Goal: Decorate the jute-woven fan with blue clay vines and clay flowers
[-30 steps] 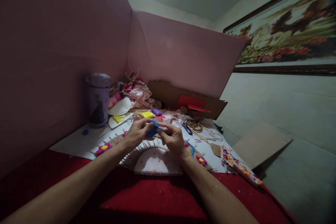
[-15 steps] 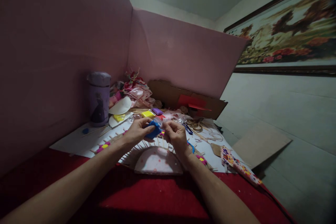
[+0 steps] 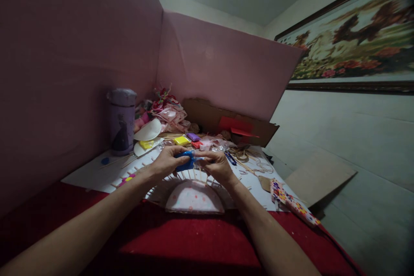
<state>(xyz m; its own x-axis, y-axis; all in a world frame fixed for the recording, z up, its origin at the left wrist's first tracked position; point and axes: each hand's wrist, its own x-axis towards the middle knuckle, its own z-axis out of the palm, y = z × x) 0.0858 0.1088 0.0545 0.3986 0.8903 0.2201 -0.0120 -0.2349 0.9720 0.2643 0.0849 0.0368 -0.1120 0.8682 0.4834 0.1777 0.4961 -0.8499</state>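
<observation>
Between my hands, above the white sheet, is a blue clay packet (image 3: 185,162) in a clear plastic wrapper. My left hand (image 3: 168,162) is closed around its left side, thumb in front. The fingers of my right hand (image 3: 217,164) pinch the wrapper's clear end at the right. Just below stands a half-round piece covered in pale dotted fabric (image 3: 195,197), with thin sticks fanning out from its curved edge. A pink flower with a yellow middle (image 3: 127,179) shows left of my left forearm, near the stick ends.
Yellow (image 3: 181,140), purple (image 3: 193,137) and red (image 3: 196,144) packets lie behind my hands. A purple flask (image 3: 122,123) stands at the left. A blue cutter (image 3: 230,158) and a flower-patterned strip (image 3: 296,202) are to the right. A pink panel (image 3: 220,64) rises behind.
My right hand has turned flatter and moved slightly down, with its fingers now pointing left at the wrapper's end. The blue packet has been lowered a little in my left hand.
</observation>
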